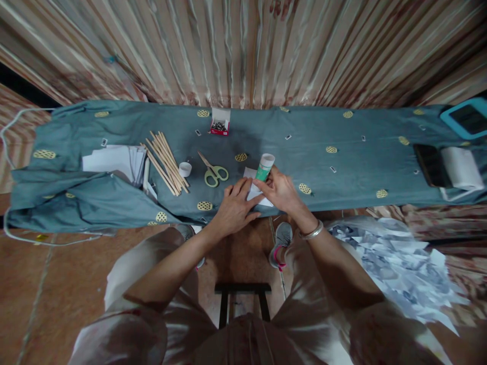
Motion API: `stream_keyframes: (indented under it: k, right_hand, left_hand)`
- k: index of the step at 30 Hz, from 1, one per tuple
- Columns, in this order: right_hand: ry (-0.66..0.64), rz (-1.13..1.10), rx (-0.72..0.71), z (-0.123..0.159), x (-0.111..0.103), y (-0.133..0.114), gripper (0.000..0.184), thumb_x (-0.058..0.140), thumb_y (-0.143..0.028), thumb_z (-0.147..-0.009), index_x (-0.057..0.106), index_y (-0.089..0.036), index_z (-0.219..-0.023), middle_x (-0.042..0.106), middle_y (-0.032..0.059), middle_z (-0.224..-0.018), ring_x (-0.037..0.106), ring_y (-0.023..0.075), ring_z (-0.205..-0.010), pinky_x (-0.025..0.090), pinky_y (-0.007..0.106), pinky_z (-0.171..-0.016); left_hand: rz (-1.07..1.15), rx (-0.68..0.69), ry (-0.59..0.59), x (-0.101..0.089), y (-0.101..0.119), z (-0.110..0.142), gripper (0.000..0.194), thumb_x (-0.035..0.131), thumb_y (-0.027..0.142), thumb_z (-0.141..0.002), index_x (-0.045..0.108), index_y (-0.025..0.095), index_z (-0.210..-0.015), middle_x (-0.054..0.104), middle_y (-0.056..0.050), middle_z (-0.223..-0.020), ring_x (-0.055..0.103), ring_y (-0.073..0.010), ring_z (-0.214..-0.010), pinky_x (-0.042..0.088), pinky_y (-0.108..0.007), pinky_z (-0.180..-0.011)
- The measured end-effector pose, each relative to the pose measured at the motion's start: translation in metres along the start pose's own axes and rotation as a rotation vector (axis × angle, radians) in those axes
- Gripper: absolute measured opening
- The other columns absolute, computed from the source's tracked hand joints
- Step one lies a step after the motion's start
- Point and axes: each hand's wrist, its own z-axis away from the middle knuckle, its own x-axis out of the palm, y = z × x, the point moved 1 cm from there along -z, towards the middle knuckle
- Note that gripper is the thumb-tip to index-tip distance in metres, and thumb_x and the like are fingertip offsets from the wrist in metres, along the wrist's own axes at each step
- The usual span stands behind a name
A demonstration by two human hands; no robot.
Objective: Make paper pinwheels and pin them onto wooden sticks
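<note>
A small piece of white paper (pixel 265 202) lies at the front edge of the table, partly covered by my hands. My left hand (pixel 236 205) rests on the paper's left side with its fingers stretched out. Tilted over the paper is a green and white glue stick (pixel 264 168), and my right hand (pixel 280 188) is closed around its lower part. The glue stick's lower end is hidden by my fingers. Left of my hands lie scissors (pixel 213 172) with green handles and a white cap (pixel 185 169).
Several wooden sticks (pixel 167 165) and a stack of white paper (pixel 114 161) lie at left. A red box (pixel 219 129) of small metal pieces stands open at the back. A dark phone (pixel 431 165) and a white roll (pixel 461 168) sit at right. Cut paper (pixel 407 268) is heaped below.
</note>
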Motion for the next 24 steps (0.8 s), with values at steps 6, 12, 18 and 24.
stream_keyframes:
  k: [6, 12, 18, 24]
  right_hand:
    - [0.007, 0.068, -0.04, 0.004, -0.001, -0.002, 0.037, 0.054, -0.053, -0.088, 0.055, -0.019, -0.101, 0.064, 0.0023, -0.065, 0.059, 0.0201, -0.056, 0.04, 0.029, -0.056]
    - [0.003, 0.072, -0.091, 0.009, -0.002, 0.0, 0.041, 0.048, -0.057, -0.09, 0.053, -0.018, -0.103, 0.064, 0.0041, -0.066, 0.061, 0.0218, -0.059, 0.04, 0.029, -0.057]
    - [0.028, 0.094, -0.105, 0.013, -0.002, 0.002, 0.048, 0.044, -0.061, -0.091, 0.053, -0.016, -0.106, 0.065, 0.0058, -0.067, 0.062, 0.0224, -0.061, 0.04, 0.03, -0.059]
    - [0.052, 0.071, -0.067, 0.013, -0.005, 0.007, 0.044, 0.049, -0.059, -0.089, 0.055, -0.017, -0.101, 0.065, 0.0051, -0.068, 0.06, 0.0209, -0.058, 0.041, 0.03, -0.058]
  left_hand:
    - [0.045, 0.014, -0.01, 0.0, -0.001, 0.001, 0.055, 0.051, 0.056, -0.089, 0.051, 0.029, -0.137, 0.036, -0.019, -0.15, 0.03, -0.0408, -0.138, 0.032, -0.057, -0.1]
    - [0.039, 0.024, -0.019, 0.001, -0.002, 0.002, 0.054, 0.052, 0.055, -0.089, 0.05, 0.032, -0.138, 0.031, -0.018, -0.153, 0.028, -0.0404, -0.139, 0.031, -0.057, -0.102]
    - [0.032, 0.023, -0.028, 0.0, -0.002, 0.002, 0.055, 0.054, 0.054, -0.089, 0.05, 0.032, -0.139, 0.029, -0.018, -0.155, 0.026, -0.0414, -0.14, 0.031, -0.057, -0.102]
    - [0.035, 0.03, -0.017, 0.001, -0.003, 0.002, 0.057, 0.054, 0.055, -0.089, 0.047, 0.033, -0.141, 0.03, -0.018, -0.155, 0.025, -0.0421, -0.141, 0.031, -0.057, -0.101]
